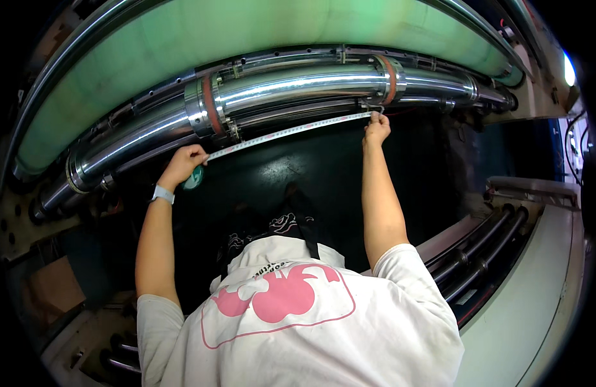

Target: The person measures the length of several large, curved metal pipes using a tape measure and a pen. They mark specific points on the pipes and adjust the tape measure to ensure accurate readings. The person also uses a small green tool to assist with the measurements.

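Observation:
A white tape measure blade [288, 132] is stretched between my two hands, slanting up to the right. My left hand [183, 164] is closed round the green tape measure case [193, 177] and the near end of the blade. Between thumb and fingers, my right hand [376, 129] pinches the blade's far end. The tape runs just in front of a shiny metal roller shaft [298, 90]. Two collars with reddish-brown bands sit on that shaft: the left collar [211, 105] near my left hand, the right collar [389, 79] just beyond my right hand.
A large pale green cylinder [259, 32] spans the machine behind the shaft. Dark floor [278, 171] lies below the tape. At the right stands a light machine frame [536, 290] with several dark rollers [481, 251]. A brown cardboard piece [56, 284] is at the lower left.

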A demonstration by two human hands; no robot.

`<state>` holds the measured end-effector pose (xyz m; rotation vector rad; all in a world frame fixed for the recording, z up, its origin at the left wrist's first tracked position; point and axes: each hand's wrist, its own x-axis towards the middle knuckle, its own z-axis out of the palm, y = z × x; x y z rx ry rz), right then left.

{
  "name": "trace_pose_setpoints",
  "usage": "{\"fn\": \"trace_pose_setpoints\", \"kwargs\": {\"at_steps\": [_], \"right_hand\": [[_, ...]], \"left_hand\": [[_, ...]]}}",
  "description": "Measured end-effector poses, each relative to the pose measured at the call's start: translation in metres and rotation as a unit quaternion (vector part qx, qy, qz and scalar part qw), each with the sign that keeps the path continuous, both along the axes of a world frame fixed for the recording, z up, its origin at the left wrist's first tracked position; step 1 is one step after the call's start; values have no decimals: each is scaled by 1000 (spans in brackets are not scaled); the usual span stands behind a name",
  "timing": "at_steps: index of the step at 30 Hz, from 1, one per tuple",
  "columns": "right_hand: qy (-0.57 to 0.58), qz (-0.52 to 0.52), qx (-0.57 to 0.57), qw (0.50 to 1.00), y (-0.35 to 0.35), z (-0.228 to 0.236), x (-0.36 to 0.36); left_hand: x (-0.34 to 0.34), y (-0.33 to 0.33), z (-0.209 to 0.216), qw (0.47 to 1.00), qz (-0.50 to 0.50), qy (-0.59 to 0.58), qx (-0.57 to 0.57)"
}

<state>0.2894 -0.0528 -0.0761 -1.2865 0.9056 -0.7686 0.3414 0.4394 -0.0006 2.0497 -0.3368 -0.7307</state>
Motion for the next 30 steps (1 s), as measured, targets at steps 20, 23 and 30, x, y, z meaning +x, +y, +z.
{"fn": "trace_pose_setpoints", "kwargs": {"at_steps": [20, 23, 30], "right_hand": [[169, 261, 368, 877, 169, -68, -24], [170, 348, 432, 815, 244, -70, -14], [45, 366, 573, 732, 312, -66, 18]], "left_hand": [[8, -7, -24, 938, 74, -256, 223], [10, -8, -18, 940, 53, -230, 245], [12, -9, -13, 939, 27, -223, 260]]}}
